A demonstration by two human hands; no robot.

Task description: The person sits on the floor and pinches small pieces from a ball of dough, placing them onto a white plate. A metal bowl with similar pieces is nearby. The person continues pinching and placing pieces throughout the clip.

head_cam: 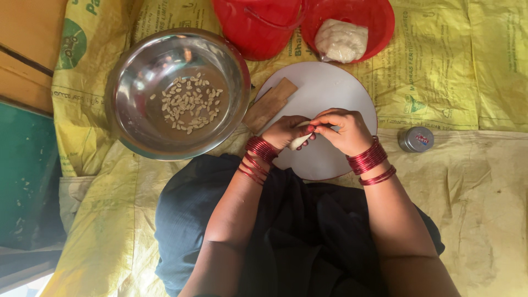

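Observation:
My left hand [285,132] and my right hand [344,131] meet over the near half of a round white board [330,91]. Both pinch a small roll of white dough [300,141], which shows between the fingertips. Red bangles ring both wrists. A steel bowl [129,96] to the left holds several small pale shaped dough bits [190,103]. A flat brown wooden strip [269,104] lies on the board's left edge.
A red bowl [379,22] at the top holds a lump of white dough [341,40]; a red bucket [256,27] stands beside it. A small round metal tin [416,139] sits to the right. Yellow sacks [467,66] cover the floor. A green surface [25,176] lies at the left.

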